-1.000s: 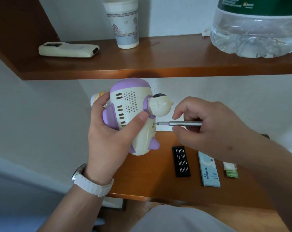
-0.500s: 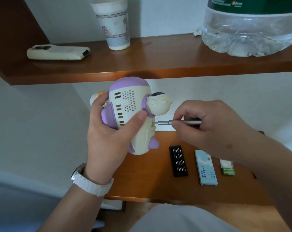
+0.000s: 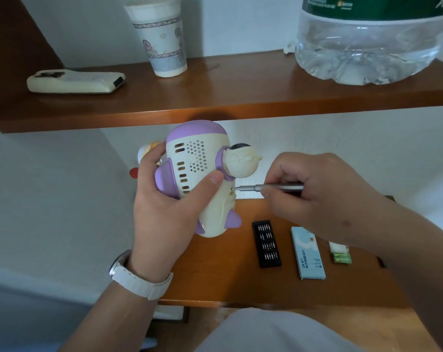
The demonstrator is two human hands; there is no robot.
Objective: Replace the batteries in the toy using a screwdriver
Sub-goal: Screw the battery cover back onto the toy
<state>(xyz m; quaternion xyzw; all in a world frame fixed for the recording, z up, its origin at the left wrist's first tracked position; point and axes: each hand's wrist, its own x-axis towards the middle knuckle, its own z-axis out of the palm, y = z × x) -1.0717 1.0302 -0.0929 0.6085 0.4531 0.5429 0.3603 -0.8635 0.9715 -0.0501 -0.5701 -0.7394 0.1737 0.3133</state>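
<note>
Spanning the top of your view is a brown wooden shelf (image 3: 240, 97); below it a smaller wooden worktop (image 3: 228, 280) sits against the white wall. A big clear water bottle (image 3: 367, 52) with a green label stands at the shelf's right end.

Your hands are apart, each one busy. Your left hand (image 3: 164, 212) grips the toy (image 3: 197, 174) from its left side: the fingers curl round the far side and the thumb presses across the vented cream panel. Your right hand (image 3: 312, 194) pinches a slim silver screwdriver (image 3: 271, 187) between thumb and fingertips, holding it level and pointing left.

You hold the toy in the air, under the shelf and above the left end of the worktop, touching neither. It is a cream, rocket-shaped body with a purple cap and purple fins, and a small cream figure's head sticks out of a purple collar on its right side. The screwdriver's tip meets the cream body just below that head.

A patterned paper cup (image 3: 162, 39) stands near the middle of the shelf, and a cream remote control (image 3: 75, 81) lies flat towards its left end. On the worktop under your right hand lie, side by side and apart, a pale blue box (image 3: 308, 252) in the middle, a black tray of screwdriver bits (image 3: 266, 243) to its left and a small green battery pack (image 3: 341, 256) to its right. A white watch (image 3: 139, 278) sits on your left wrist.
</note>
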